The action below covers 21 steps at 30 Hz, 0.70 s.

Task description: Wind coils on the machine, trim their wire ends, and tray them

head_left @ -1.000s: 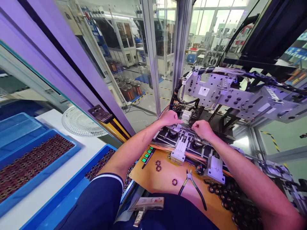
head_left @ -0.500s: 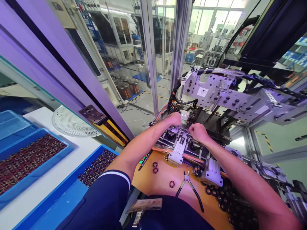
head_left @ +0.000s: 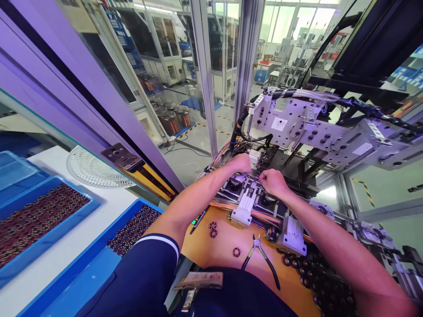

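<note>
Both of my hands reach into the machine fixture (head_left: 246,204) in front of me. My left hand (head_left: 242,163) is closed, its fingers curled above the left side of the fixture. To its right, my right hand (head_left: 272,181) is closed in a pinch, fingertips toward the middle of the fixture. Whatever the fingers hold is too small or hidden to name. Nearer to me, on the orange-brown bench top (head_left: 224,253), lie a pair of side cutters (head_left: 259,255) with opened handles, a small wound ring (head_left: 236,252) and two more rings (head_left: 213,229).
A blue tray (head_left: 95,204) and a second blue tray (head_left: 99,268) with many small wound parts stand at the left, near a white fan (head_left: 95,167). Dark ring parts (head_left: 317,277) pile up at the lower right. A metal machine head (head_left: 304,121) hangs beyond my right hand.
Both hands stay at nearly the same place over the fixture, with only slight finger movement. The view has shifted a little.
</note>
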### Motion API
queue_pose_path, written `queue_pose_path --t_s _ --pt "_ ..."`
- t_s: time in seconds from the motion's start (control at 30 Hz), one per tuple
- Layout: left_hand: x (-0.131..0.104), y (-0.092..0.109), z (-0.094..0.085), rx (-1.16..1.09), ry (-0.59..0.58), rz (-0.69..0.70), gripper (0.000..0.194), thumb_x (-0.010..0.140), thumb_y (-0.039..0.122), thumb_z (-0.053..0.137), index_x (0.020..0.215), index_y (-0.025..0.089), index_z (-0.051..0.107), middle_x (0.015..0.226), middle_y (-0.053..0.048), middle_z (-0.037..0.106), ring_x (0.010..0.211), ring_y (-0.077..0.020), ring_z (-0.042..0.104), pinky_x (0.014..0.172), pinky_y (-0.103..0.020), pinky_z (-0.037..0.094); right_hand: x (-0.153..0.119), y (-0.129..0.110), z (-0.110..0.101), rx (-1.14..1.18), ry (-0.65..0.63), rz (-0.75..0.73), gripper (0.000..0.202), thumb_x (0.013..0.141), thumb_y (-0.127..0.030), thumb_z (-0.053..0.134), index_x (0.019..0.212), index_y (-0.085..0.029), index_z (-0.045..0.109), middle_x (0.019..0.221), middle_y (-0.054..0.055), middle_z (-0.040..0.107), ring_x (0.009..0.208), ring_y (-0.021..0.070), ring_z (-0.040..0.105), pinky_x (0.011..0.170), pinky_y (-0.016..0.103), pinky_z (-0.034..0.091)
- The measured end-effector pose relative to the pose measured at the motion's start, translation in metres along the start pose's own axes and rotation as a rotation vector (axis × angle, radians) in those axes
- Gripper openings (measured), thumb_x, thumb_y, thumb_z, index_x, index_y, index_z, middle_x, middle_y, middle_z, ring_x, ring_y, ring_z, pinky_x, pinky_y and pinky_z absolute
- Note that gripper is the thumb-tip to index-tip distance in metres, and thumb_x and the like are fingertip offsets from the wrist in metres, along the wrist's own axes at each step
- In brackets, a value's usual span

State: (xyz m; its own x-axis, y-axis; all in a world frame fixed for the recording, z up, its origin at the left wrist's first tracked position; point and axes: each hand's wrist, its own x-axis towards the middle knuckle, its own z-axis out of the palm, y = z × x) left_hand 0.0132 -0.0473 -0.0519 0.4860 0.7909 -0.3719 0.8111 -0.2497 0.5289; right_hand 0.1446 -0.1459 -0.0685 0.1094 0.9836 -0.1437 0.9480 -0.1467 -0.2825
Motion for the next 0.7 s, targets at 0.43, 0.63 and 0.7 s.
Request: queue_pose_path --t_s 0.43,0.63,0.7 --pt "0.01 -0.003 -0.004 -0.092 0.063 0.031 0.034 0.091 0.034 0.06 0.119 0.015 0.059 0.12 -0.009 0.062 0.103 -0.0227 0.063 0.086 -0.042 0.056 0.057 0.006 -0.012 0.356 -0.323 -0.016 0.024 0.095 -0.034 0.06 0.098 -0.011 0.063 0.089 0.002 0.064 0.073 0.0117 0.063 0.066 0.026 0.056" --pt "0.013 -0.006 0.001 -0.155 0.126 0.086 0.034 0.092 0.034 0.059 0.12 0.015 0.058 0.12 -0.009 0.062 0.103 -0.0223 0.063 0.086 -0.043 0.056 0.068 0.007 -0.014 0.417 -0.461 -0.02 0.021 0.096 -0.032 0.06 0.103 -0.012 0.062 0.094 0.003 0.064 0.077 0.0124 0.063 0.068 0.027 0.056" --pt "0.013 -0.006 0.002 -0.191 0.175 0.118 0.034 0.092 0.034 0.059 0.12 0.015 0.058 0.12 -0.009 0.062 0.102 -0.0219 0.064 0.086 -0.043 0.056 0.069 0.006 -0.014 0.418 -0.479 -0.023 0.022 0.096 -0.031 0.06 0.105 -0.012 0.062 0.098 0.004 0.064 0.08 0.0133 0.063 0.07 0.029 0.057"
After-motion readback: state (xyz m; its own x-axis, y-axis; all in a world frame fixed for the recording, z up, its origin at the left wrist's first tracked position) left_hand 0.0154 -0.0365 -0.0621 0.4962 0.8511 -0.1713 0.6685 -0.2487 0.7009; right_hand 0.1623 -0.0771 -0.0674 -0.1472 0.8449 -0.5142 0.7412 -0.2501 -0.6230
